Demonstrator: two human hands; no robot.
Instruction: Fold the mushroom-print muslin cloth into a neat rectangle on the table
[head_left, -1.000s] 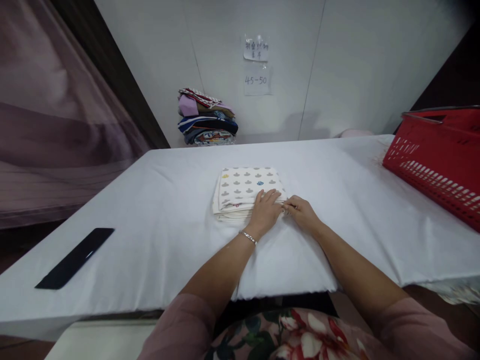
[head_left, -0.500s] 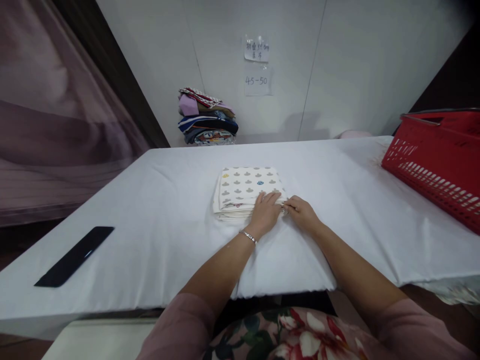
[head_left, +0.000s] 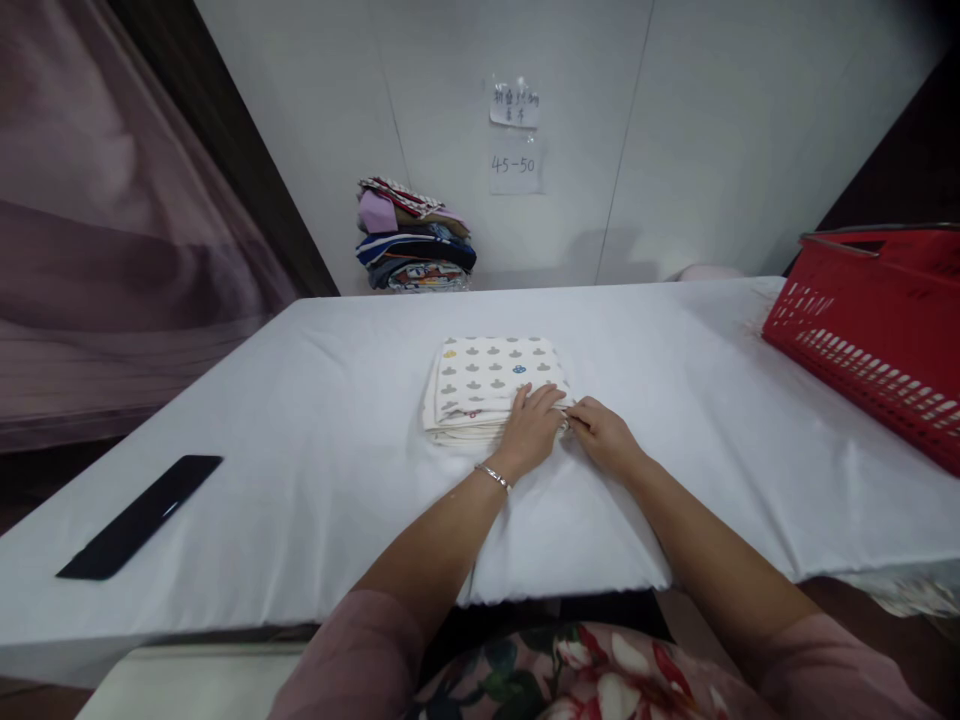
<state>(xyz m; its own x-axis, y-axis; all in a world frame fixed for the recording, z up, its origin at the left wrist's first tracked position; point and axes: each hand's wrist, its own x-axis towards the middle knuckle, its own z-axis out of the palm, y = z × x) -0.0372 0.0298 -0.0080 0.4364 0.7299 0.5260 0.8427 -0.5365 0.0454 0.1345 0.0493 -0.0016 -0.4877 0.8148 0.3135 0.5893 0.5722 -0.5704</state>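
A white folded cloth (head_left: 491,375) printed with rows of small grey shapes, plus a few in yellow, blue and red, lies in a thick stack of layers on the white-covered table (head_left: 315,520). My left hand (head_left: 530,432) rests on its front right part, fingers apart and stretched over the top layer; the thumb is near the front edge. At the front right corner, my right hand (head_left: 604,435) pinches the edge of the cloth between thumb and fingers. Its fingertips almost meet the left thumb. The exact layers pinched are hard to make out.
A pile of folded fabrics (head_left: 416,235) stands behind the table's far edge. A red plastic basket (head_left: 877,310) sits at the right. On the left lies a flat black object (head_left: 142,515). Paper notes (head_left: 516,165) hang on the wall. A pink curtain (head_left: 97,250) hangs at left.
Both hands stay at the front right corner of the folded cloth with only a slight shift of the fingers. The whole view has tilted a little.
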